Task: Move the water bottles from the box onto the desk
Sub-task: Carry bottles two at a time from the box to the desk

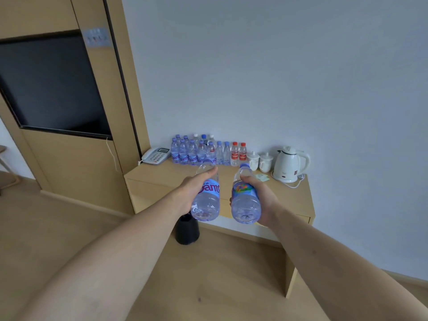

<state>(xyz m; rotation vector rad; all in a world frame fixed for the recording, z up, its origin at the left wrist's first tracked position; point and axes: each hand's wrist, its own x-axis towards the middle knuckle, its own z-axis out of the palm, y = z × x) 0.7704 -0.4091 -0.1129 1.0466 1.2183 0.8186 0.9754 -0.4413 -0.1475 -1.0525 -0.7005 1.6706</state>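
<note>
Two water bottles are carried toward a light wooden desk (176, 174), bases tipped toward the camera. The left hand (194, 188) wraps its fingers around a blue-labelled bottle (206, 193); the right hand (261, 195) grips a bottle with a multicoloured label (245, 200). Both are held in the air short of the desk's front edge, side by side but apart. The box is out of view. Along the wall stands a packed row of bottles (203, 150), with a telephone (156, 155) to its left and two lidded cups (259, 161) and a white kettle (290, 164) to its right. Setting these down well likely means turning each upright and placing them in the bare strip before the row, bases flat, without nudging the standing bottles over.
</note>
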